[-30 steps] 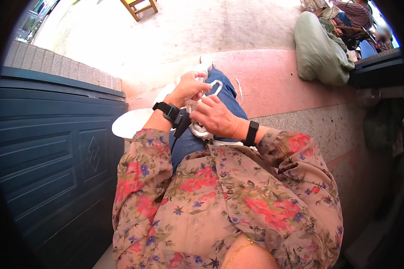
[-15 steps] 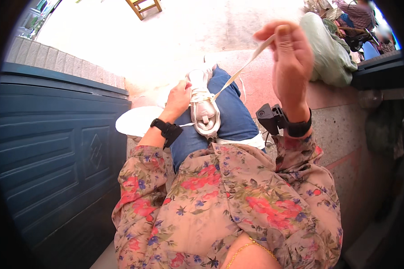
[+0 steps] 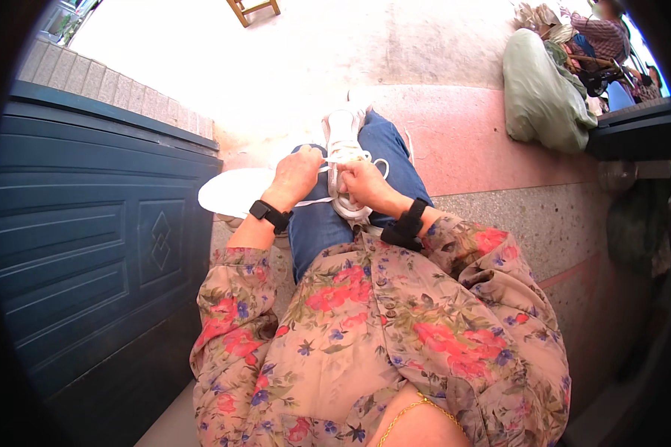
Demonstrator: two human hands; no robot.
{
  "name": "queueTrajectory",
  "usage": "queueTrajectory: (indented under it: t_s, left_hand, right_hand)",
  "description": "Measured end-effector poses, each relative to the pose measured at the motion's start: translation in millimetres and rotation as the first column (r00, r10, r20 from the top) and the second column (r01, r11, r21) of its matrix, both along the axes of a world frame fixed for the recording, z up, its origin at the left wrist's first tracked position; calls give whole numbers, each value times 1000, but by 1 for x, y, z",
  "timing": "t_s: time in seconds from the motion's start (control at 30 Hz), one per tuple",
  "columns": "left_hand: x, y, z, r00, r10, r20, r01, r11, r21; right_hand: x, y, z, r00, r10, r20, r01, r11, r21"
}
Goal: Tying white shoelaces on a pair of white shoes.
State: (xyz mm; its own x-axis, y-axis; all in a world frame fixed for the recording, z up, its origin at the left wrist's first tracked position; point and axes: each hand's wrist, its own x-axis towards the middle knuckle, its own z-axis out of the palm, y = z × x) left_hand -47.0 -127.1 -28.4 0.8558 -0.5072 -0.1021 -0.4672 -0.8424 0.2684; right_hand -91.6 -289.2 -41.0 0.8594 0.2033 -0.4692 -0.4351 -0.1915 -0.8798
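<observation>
A white sneaker (image 3: 342,127) lies on my lap between my jean-clad thighs, its toe pointing away from me. My left hand (image 3: 298,176) is at the sneaker's left side, fingers closed in a pinch on the white shoelace (image 3: 320,201). Over the lacing, my right hand (image 3: 370,185) also has its fingertips pinched on the lace, close to the left fingers. A loop of lace curves up just beyond the right hand. One loose strand trails left across my thigh. Both hands partly hide the tongue and the eyelets.
A blue panelled door (image 3: 74,216) stands along my left. Beside my left knee is a white rounded object (image 3: 231,195). A full pale green sack (image 3: 540,97) sits at the far right, with a person (image 3: 602,37) behind it. A wooden stool (image 3: 253,10) stands far ahead.
My right hand has come down from high on the right, where it held the lace stretched out, to the sneaker beside my left hand. The left hand has shifted slightly toward me.
</observation>
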Motion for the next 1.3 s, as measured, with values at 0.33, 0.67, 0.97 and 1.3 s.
queueTrajectory:
  t_s: [0.33,0.67,0.97,1.3]
  left_hand:
    - [-22,-5,-16,990,37,136,-32,999,-39]
    - [-28,-6,-7,911,395,119,-387,918,-81]
    - [-19,-18,-5,898,385,-215,-439,818,-371]
    - [-24,-39,72,651,-365,-665,-424,552,-718]
  right_hand:
    - [19,9,-15,963,260,71,-225,921,-318]
    - [29,-21,13,799,597,-66,-597,778,-196]
    - [23,-86,214,938,-25,345,-292,478,829]
    - [48,-40,191,633,-172,755,-222,894,389]
